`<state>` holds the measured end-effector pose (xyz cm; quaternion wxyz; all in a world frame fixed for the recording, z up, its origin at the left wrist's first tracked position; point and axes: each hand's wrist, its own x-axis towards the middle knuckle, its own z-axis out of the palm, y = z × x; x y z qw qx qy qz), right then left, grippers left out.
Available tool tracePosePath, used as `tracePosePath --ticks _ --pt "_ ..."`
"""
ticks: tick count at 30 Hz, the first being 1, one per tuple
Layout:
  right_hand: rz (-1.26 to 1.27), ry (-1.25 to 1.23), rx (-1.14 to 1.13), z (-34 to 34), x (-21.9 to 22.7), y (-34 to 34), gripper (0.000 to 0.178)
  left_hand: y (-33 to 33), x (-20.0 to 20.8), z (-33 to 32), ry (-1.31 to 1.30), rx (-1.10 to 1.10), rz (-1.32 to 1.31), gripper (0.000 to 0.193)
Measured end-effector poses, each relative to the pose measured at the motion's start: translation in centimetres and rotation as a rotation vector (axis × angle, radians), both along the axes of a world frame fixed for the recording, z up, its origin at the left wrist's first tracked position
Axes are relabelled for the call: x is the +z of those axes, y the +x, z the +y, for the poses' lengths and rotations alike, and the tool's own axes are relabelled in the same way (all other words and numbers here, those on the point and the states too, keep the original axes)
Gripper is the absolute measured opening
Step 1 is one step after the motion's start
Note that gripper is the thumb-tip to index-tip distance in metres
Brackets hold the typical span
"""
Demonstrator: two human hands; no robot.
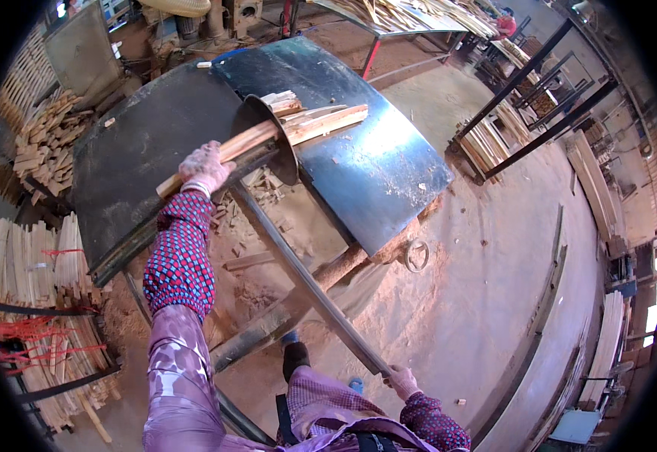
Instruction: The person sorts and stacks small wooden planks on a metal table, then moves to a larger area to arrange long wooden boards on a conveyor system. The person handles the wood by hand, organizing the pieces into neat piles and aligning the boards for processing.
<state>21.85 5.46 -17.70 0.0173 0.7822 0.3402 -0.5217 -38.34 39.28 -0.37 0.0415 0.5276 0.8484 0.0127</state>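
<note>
My left hand, in a pale glove, is closed around the near end of a wooden strip on the dark metal saw table. The strip reaches to a round saw blade, which stands upright across the wood. Beyond the blade, cut wood pieces rest on the shiny half of the table. Low in the view, my right hand is closed on the end of a long metal bar that slants up toward the blade. Whether the blade turns I cannot tell.
Offcuts and sawdust lie beneath the saw. Bundled wood strips and a heap of short pieces stand at left. A metal frame holds wood at right. Far off, a person in red is beside a wood-covered table.
</note>
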Motion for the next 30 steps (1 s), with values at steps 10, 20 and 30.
tracePosePath --ticks 10,20,30 --pt "-0.114 -0.086 0.042 -2.4 3.6 -1.2 0.034 -3.2 -1.0 1.7 0.004 0.015 -0.008 0.061" --pt "-0.173 0.171 0.170 6.5 7.5 -1.4 0.037 7.6 -1.4 -7.3 0.039 -0.037 -0.015 0.056" --pt "0.481 0.519 0.271 15.0 13.2 -6.3 0.044 20.9 -2.2 -17.4 0.061 -0.060 0.013 0.053"
